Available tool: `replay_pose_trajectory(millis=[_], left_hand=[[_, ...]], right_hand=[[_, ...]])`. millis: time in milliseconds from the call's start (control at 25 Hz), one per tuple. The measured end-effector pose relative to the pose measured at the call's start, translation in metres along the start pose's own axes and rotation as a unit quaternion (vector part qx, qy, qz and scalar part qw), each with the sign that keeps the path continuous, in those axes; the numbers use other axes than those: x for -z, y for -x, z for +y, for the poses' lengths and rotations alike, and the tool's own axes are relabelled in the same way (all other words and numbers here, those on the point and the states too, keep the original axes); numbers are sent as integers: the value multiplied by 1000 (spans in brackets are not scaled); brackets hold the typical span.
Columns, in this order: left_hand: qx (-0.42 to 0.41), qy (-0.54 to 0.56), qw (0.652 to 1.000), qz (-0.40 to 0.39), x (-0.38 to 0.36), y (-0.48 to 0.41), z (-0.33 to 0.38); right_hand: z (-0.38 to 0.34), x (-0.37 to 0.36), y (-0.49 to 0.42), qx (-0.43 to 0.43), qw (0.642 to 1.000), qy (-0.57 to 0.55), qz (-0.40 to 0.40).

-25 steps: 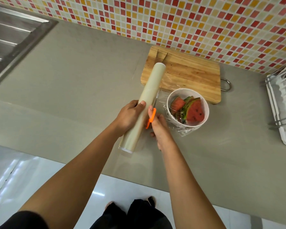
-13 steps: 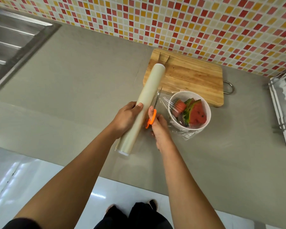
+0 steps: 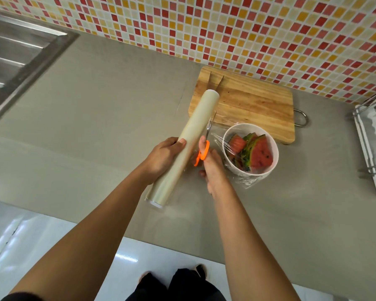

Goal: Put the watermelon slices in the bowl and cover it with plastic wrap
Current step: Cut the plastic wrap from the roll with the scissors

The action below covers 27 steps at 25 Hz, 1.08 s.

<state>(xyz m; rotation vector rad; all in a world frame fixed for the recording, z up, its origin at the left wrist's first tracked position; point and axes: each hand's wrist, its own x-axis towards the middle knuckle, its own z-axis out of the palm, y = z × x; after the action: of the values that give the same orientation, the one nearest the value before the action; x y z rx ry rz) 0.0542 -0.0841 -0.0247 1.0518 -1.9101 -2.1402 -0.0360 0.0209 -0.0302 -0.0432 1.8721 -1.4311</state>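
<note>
head view: the left hand (image 3: 163,158) grips the roll of plastic wrap (image 3: 195,127) around its middle, slanted above the grey tabletop (image 3: 106,105); the right hand (image 3: 212,168) holds orange-handled scissors (image 3: 202,154), blades pointing away along the roll's right side; film stretches from the roll over the white bowl (image 3: 248,173), which stands just beside the wooden cutting board (image 3: 254,105); the watermelon slices (image 3: 261,156) lie inside the bowl.

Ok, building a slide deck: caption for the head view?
Left hand holds the plastic wrap roll; right hand grips orange scissors beside the film-covered bowl of watermelon slices.
</note>
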Motion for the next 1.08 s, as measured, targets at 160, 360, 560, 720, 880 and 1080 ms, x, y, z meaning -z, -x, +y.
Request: replay_pose_trajectory(millis=[160, 360, 560, 720, 880, 1080], left_hand=[[-3, -28, 1000, 7, 4, -2, 1], [0, -52, 998, 27, 14, -5, -3], [-4, -60, 998, 36, 15, -3, -7], [-4, -72, 997, 35, 20, -2, -7], [-6, -76, 997, 32, 25, -3, -6], [0, -85, 996, 26, 38, -5, -6]], right_hand=[[3, -3, -6, 40, 999, -34, 1], [-3, -2, -11, 29, 999, -30, -19], [3, -8, -14, -2, 999, 16, -31], [-6, -11, -22, -3, 1000, 5, -28], [-12, -13, -32, 25, 999, -3, -24], [-16, -14, -39, 20, 1000, -8, -15]])
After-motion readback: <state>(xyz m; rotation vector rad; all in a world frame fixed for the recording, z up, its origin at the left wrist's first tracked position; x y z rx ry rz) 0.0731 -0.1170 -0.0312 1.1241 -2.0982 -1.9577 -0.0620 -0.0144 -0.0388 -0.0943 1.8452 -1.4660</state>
